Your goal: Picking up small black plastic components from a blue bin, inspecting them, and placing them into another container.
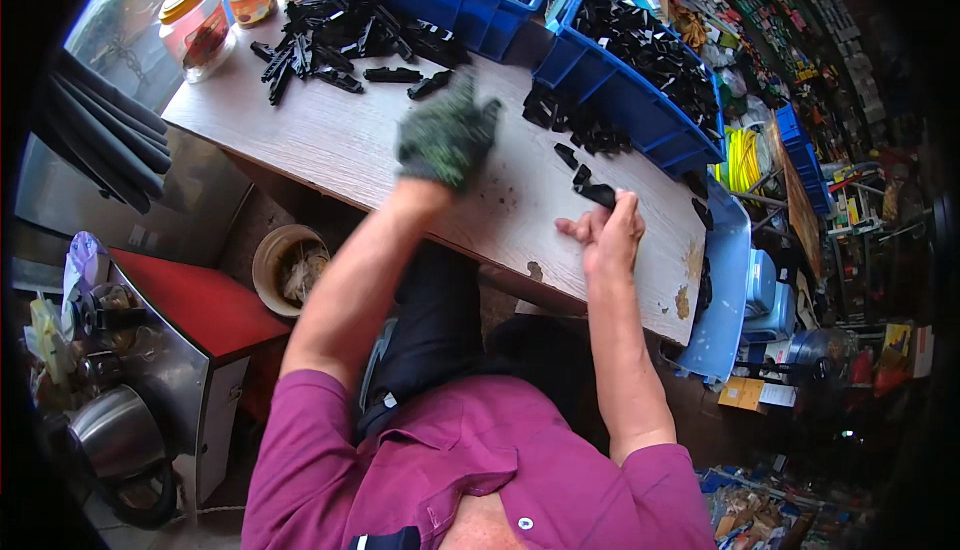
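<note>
Held part: one black plastic piece [597, 195], small and elongated, pinched between the thumb and fingers of the bare right hand [612, 242], above the pale wood-grain tabletop [370, 145]; clock directions run from this piece, twelve being away from the person. At eleven, just beside it: two loose black pieces [566, 156]. At twelve: a small cluster of like pieces [595, 133], along the foot of a blue plastic bin [610, 96] filled with more. At ten: the left hand [447, 138], in a dark green glove, blurred, its grip impossible to tell, near the edge of a black heap [370, 35]. At eleven, farther: a second filled blue bin [430, 2]. At ten, farthest: two orange-lidded jars [192, 32]. At three: a yellow coil [742, 160]. Between eight and nine: a bucket [262, 272].
</note>
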The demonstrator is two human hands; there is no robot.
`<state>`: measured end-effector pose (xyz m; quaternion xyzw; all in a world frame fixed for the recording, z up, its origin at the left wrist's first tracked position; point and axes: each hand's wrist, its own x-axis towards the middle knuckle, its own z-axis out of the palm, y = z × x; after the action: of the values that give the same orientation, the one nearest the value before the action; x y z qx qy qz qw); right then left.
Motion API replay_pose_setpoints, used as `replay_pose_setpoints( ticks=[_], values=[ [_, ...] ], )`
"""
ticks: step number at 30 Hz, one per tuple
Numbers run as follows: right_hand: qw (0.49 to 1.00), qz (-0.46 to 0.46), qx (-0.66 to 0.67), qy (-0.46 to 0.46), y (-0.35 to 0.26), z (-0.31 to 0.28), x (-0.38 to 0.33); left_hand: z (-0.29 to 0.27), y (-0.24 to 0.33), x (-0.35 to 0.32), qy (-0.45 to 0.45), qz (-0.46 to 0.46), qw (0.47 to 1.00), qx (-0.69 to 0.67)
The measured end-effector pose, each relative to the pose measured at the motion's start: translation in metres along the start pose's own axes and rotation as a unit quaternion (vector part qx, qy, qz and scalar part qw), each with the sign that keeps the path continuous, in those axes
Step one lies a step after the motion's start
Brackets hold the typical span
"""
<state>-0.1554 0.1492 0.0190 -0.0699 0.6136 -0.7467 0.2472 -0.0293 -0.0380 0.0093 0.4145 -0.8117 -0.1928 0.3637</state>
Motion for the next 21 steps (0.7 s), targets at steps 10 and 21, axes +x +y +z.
replay_pose_setpoints(
  ticks=[10, 21],
  values=[
    [0.964, -0.051, -0.033, 0.26, -0.044, -0.07, 0.063, -0.011, -0.027, 0.018, -0.139, 0.035, 0.977, 0.16],
    [0.932, 0.059, -0.357, -0.012, -0.022, -0.007, 0.053, -0.01, -0.006, -0.016, -0.075, 0.183, 0.977, 0.082]
  ],
)
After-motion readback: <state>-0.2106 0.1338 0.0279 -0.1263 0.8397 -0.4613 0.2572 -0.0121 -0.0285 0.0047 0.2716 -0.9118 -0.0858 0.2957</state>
